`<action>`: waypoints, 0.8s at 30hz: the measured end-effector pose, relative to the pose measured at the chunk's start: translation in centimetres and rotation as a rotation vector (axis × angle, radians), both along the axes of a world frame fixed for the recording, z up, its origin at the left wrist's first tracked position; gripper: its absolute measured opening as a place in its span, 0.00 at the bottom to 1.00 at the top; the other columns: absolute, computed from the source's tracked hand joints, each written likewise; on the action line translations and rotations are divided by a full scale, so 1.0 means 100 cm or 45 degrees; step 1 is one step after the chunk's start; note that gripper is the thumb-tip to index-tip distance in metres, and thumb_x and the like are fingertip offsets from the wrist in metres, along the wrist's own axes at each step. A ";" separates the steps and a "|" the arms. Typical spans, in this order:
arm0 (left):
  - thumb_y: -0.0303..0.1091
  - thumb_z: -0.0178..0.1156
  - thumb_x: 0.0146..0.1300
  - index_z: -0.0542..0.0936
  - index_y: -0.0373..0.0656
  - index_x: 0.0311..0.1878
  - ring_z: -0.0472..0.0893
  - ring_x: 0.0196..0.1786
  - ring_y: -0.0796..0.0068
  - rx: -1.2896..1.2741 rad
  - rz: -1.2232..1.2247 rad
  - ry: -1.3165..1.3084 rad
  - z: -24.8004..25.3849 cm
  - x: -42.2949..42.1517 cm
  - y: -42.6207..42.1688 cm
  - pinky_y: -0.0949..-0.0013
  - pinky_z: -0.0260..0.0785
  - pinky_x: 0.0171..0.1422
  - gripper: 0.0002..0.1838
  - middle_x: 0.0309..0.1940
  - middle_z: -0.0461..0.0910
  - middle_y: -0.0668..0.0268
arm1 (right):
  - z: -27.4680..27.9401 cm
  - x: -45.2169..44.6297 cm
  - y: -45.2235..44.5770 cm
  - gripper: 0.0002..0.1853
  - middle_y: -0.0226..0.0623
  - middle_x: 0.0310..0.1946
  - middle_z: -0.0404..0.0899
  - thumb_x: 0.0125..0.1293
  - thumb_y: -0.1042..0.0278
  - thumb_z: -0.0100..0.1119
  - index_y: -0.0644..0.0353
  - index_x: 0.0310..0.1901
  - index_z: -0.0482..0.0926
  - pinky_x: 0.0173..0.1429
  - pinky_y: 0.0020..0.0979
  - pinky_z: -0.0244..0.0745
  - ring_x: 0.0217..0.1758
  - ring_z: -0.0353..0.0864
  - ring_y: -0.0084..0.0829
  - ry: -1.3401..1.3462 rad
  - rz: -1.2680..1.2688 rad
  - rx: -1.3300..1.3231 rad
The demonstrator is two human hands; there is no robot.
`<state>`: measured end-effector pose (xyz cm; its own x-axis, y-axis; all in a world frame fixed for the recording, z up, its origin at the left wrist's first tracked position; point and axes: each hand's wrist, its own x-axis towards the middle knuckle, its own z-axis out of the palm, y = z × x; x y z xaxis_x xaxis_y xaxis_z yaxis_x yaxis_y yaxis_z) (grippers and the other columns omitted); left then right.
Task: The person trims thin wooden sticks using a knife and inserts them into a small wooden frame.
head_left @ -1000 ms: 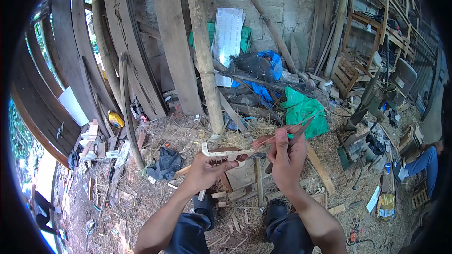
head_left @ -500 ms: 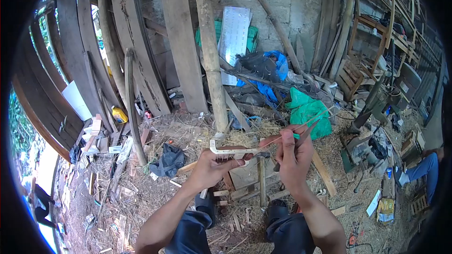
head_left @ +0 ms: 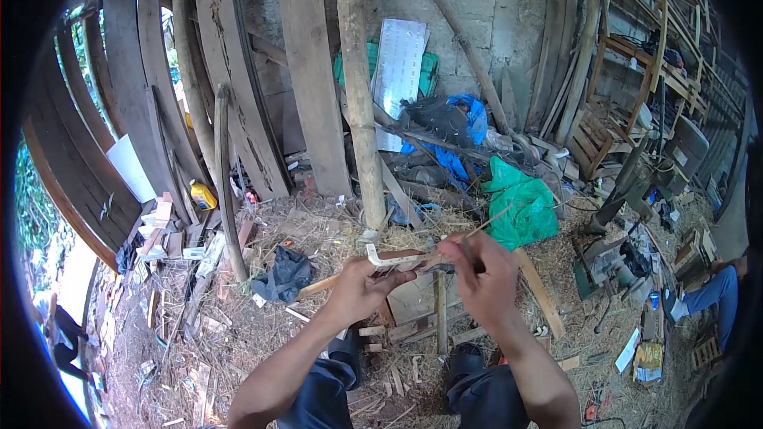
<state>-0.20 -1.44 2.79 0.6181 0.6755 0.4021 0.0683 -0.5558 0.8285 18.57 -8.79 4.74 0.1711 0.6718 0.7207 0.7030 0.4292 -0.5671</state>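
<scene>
My left hand is closed round a pale, bracket-shaped piece with an upturned left end. Its right end reaches the fingers of my right hand. That hand is pinched on a thin, light strip, which slants up to the right in front of the green plastic bag. A dark part shows between the hands, below the strip; its shape is hard to make out.
Wooden planks and a pole lean at the back. A green bag, black plastic and a yellow bottle lie on the littered ground. Another person's leg shows at right.
My right hand has moved left and turned, closer to my left hand. The thin strip now slants more steeply and less of it shows. The pale piece has shifted slightly right.
</scene>
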 end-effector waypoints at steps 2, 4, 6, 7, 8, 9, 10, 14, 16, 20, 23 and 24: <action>0.21 0.60 0.61 0.80 0.38 0.52 0.83 0.45 0.74 0.034 0.046 0.012 0.000 0.000 0.000 0.70 0.74 0.51 0.15 0.44 0.84 0.61 | -0.004 -0.005 0.007 0.05 0.35 0.28 0.80 0.63 0.74 0.60 0.62 0.40 0.76 0.25 0.21 0.62 0.23 0.72 0.17 -0.046 0.034 0.191; 0.23 0.62 0.61 0.80 0.38 0.52 0.83 0.45 0.75 -0.031 0.022 0.004 -0.009 0.000 0.005 0.71 0.74 0.51 0.15 0.44 0.84 0.62 | 0.001 -0.013 0.002 0.05 0.34 0.28 0.78 0.64 0.72 0.60 0.62 0.40 0.77 0.25 0.22 0.62 0.23 0.70 0.17 0.188 0.022 0.113; 0.25 0.63 0.61 0.80 0.38 0.52 0.83 0.44 0.75 -0.091 0.003 -0.009 -0.007 0.000 0.007 0.71 0.74 0.50 0.15 0.44 0.84 0.62 | 0.001 -0.013 0.002 0.06 0.32 0.28 0.77 0.64 0.71 0.61 0.62 0.40 0.78 0.26 0.23 0.63 0.24 0.69 0.17 0.416 0.019 0.038; 0.26 0.64 0.61 0.80 0.38 0.51 0.82 0.44 0.77 -0.194 -0.013 -0.048 -0.003 0.000 0.005 0.71 0.73 0.50 0.15 0.43 0.84 0.63 | -0.005 -0.008 0.008 0.07 0.31 0.27 0.75 0.64 0.68 0.61 0.62 0.40 0.79 0.26 0.24 0.62 0.25 0.68 0.16 0.520 -0.003 0.043; 0.28 0.65 0.60 0.81 0.38 0.50 0.82 0.44 0.78 -0.299 -0.028 -0.085 0.000 0.000 0.004 0.72 0.73 0.50 0.15 0.43 0.85 0.64 | -0.010 -0.004 0.013 0.08 0.30 0.26 0.74 0.64 0.66 0.62 0.62 0.40 0.79 0.27 0.25 0.62 0.25 0.67 0.16 0.626 -0.023 0.046; 0.28 0.65 0.60 0.81 0.38 0.50 0.82 0.44 0.78 -0.294 -0.023 -0.086 0.000 -0.001 0.006 0.72 0.73 0.50 0.15 0.43 0.85 0.64 | -0.012 -0.001 0.016 0.08 0.30 0.26 0.74 0.64 0.66 0.62 0.62 0.40 0.79 0.27 0.25 0.62 0.25 0.67 0.16 0.626 -0.017 0.049; 0.29 0.65 0.60 0.80 0.37 0.51 0.81 0.44 0.79 -0.273 -0.012 -0.098 -0.002 -0.001 0.009 0.72 0.73 0.51 0.15 0.43 0.84 0.65 | -0.015 0.001 0.017 0.09 0.30 0.25 0.74 0.64 0.65 0.62 0.62 0.39 0.80 0.27 0.25 0.62 0.24 0.66 0.16 0.540 0.014 0.021; 0.30 0.65 0.62 0.78 0.35 0.52 0.80 0.44 0.81 -0.496 -0.050 -0.196 0.001 -0.001 0.007 0.72 0.73 0.51 0.16 0.41 0.83 0.66 | -0.016 -0.005 0.010 0.10 0.30 0.24 0.75 0.63 0.64 0.63 0.62 0.39 0.81 0.26 0.25 0.58 0.21 0.63 0.17 0.329 0.093 -0.341; 0.30 0.65 0.62 0.77 0.35 0.53 0.80 0.44 0.81 -0.500 -0.038 -0.236 -0.004 0.000 0.009 0.73 0.73 0.50 0.17 0.41 0.83 0.65 | -0.020 -0.010 0.010 0.10 0.25 0.22 0.71 0.64 0.64 0.63 0.63 0.38 0.81 0.25 0.23 0.55 0.21 0.60 0.14 0.317 0.159 -0.349; 0.28 0.65 0.62 0.76 0.35 0.53 0.79 0.41 0.82 -0.400 0.053 -0.282 -0.004 0.001 0.009 0.75 0.73 0.47 0.17 0.38 0.82 0.66 | -0.020 -0.015 0.012 0.10 0.22 0.19 0.70 0.62 0.65 0.65 0.63 0.38 0.81 0.23 0.23 0.54 0.19 0.59 0.13 0.380 0.236 -0.391; 0.27 0.65 0.62 0.76 0.35 0.51 0.79 0.39 0.84 -0.397 0.080 -0.361 -0.004 0.001 0.007 0.77 0.72 0.44 0.15 0.37 0.82 0.67 | -0.021 -0.016 0.012 0.10 0.23 0.19 0.71 0.62 0.65 0.66 0.63 0.38 0.82 0.23 0.22 0.54 0.19 0.60 0.13 0.401 0.265 -0.417; 0.26 0.65 0.61 0.77 0.35 0.50 0.78 0.38 0.85 -0.451 0.075 -0.451 -0.002 0.001 0.006 0.77 0.71 0.43 0.14 0.36 0.82 0.68 | -0.021 -0.016 0.012 0.11 0.19 0.19 0.70 0.63 0.64 0.65 0.64 0.38 0.82 0.24 0.20 0.52 0.21 0.59 0.10 0.398 0.304 -0.396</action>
